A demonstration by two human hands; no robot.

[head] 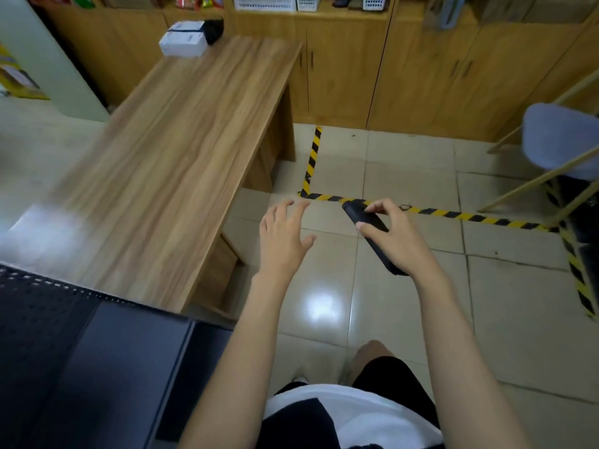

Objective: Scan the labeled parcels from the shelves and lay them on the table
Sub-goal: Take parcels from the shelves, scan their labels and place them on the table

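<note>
- I see the worktop [181,131] in brown wood grain.
- At the worktop's far end: a white box [183,42] with a black band.
- Right of the worktop: floor tape [453,215] striped yellow and black, on pale beige tiles [405,157].
- Also to the worktop's right: a black scanner [372,218].

head view, steeply downward (over forearms)

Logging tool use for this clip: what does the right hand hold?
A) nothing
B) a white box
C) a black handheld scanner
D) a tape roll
C: the right hand grips a black handheld scanner, while the left hand is open and empty.
</note>
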